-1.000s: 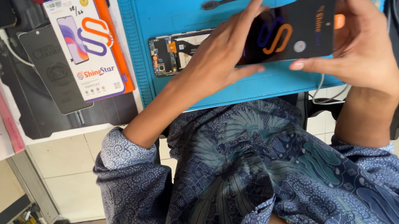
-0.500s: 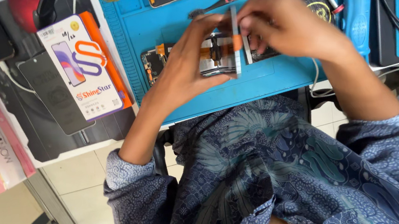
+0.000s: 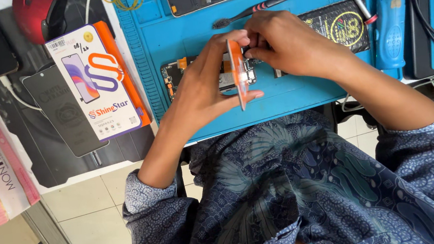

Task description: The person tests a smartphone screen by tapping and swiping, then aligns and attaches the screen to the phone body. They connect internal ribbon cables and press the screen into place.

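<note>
Turned from flat-on to edge-on since a second ago, the slim orange-trimmed box [image 3: 237,73] stands upright between both hands: left hand [image 3: 203,88] clamped around it, right hand [image 3: 287,43] pinching its top. It appears unopened; an opened phone [image 3: 195,75] lies beneath on the desk's blue mat [image 3: 174,29].

Blue patterned batik shirt (leaf motifs), sleeves rolled above elbows.
</note>
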